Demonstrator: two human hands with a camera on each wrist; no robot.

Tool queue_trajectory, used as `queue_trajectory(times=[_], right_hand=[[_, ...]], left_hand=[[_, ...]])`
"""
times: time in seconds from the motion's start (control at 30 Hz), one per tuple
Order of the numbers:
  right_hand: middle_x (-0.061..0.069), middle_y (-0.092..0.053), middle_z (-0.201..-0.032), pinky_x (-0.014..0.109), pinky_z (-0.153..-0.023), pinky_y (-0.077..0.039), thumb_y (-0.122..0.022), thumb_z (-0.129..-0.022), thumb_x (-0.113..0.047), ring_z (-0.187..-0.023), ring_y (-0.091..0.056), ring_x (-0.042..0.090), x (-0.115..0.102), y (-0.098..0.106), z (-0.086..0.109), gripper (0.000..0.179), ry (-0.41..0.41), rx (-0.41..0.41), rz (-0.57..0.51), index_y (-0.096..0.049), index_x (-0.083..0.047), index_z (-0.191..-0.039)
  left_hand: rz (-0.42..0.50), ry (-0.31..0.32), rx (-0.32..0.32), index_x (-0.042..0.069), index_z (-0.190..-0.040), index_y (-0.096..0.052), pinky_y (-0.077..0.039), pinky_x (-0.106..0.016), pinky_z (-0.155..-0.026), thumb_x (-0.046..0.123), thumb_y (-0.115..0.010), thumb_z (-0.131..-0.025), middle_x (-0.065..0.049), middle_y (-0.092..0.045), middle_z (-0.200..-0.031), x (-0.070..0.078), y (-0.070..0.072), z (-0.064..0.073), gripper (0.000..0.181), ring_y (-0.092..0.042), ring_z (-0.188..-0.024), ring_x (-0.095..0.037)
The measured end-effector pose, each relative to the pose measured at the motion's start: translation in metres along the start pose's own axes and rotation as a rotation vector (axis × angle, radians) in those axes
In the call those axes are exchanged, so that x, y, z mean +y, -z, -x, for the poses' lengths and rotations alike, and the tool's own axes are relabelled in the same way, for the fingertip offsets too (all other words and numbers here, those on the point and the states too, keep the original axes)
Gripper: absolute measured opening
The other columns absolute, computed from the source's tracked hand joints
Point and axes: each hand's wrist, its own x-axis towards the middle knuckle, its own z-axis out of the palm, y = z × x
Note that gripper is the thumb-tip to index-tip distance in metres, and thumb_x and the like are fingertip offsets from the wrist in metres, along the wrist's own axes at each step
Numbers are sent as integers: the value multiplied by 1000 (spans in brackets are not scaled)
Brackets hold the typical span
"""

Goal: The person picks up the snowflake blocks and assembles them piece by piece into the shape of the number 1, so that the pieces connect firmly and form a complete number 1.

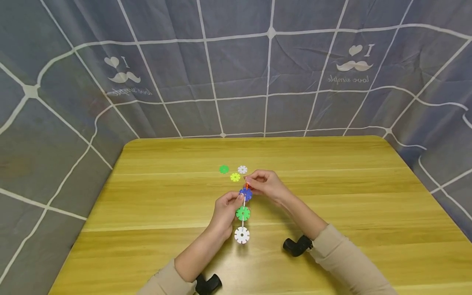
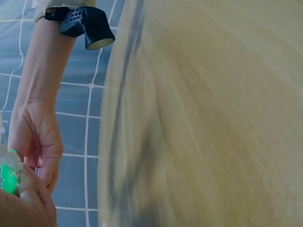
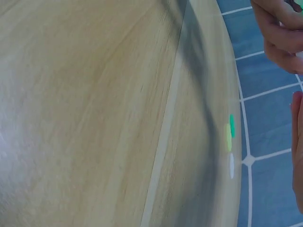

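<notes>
My left hand (image 1: pixel 224 211) grips a chain of slotted plastic discs by its upper part, thumb on the blue disc (image 1: pixel 246 194). Below the blue one hang a green disc (image 1: pixel 243 213) and a white disc (image 1: pixel 241 235), with white discs seen edge-on joining them. At the top of the blue disc, my right hand (image 1: pixel 269 186) pinches an orange disc (image 1: pixel 247 186), turned edge-on and partly hidden by the fingers. In the left wrist view both hands meet by a green disc (image 2: pixel 8 178); the right wrist view catches only part of each hand.
Beyond the hands, a loose green disc (image 1: pixel 223 169), a white disc (image 1: pixel 242 169) and a yellow disc (image 1: pixel 235 177) lie flat on the wooden table (image 1: pixel 166 196). Black wrist mounts (image 1: pixel 296 246) sit at both sleeves. A grey-blue checked curtain (image 1: pixel 239 73) surrounds the table's far side.
</notes>
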Motion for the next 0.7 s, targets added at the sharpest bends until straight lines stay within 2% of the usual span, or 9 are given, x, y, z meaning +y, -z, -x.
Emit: queue_trajectory(times=[0.07,0.17,0.33,0.43,0.57,0.7], right_hand=[[9,-67,-84,31,-74,-55,-55,-91,3,-77,-65,13,0,-1,1,10,12,8,23,-62,10,-90],[13,-67,-87,29,-72,-55,-57,-90,2,-76,-64,11,1,-3,2,22,51,24,113,-54,21,-99],[25,-64,-92,23,-66,-54,-61,-88,0,-72,-62,9,2,-8,6,21,142,56,266,-58,19,-98],[21,-65,-89,23,-66,-54,-60,-88,0,-72,-62,8,2,-9,7,22,150,70,265,-58,20,-99],[16,-66,-91,26,-71,-55,-59,-89,1,-75,-63,9,3,-7,8,25,109,69,199,-56,21,-103],[12,-67,-93,28,-75,-54,-60,-89,0,-79,-64,10,4,-2,9,27,69,68,119,-54,22,-104]], left_hand=[[-6,16,-2,-8,-92,-57,-52,-18,-57,1,-52,-94,-3,-58,-78,1,0,0,11,-61,-62,-10],[9,46,-10,-7,-91,-58,-51,-17,-56,2,-51,-94,-3,-58,-78,1,2,0,11,-61,-62,-9],[43,84,-18,-7,-91,-58,-51,-15,-56,1,-51,-94,-5,-58,-81,2,4,0,11,-62,-64,-8],[34,91,-33,-8,-94,-57,-51,-15,-58,1,-50,-94,-9,-60,-87,2,4,-1,12,-63,-68,-8],[20,106,-58,-11,-101,-55,-52,-16,-62,2,-49,-95,-14,-59,-96,2,3,-1,16,-63,-71,-8],[12,109,-90,-14,-108,-52,-53,-18,-67,4,-49,-96,-14,-58,-98,3,3,-1,22,-63,-73,-9]])
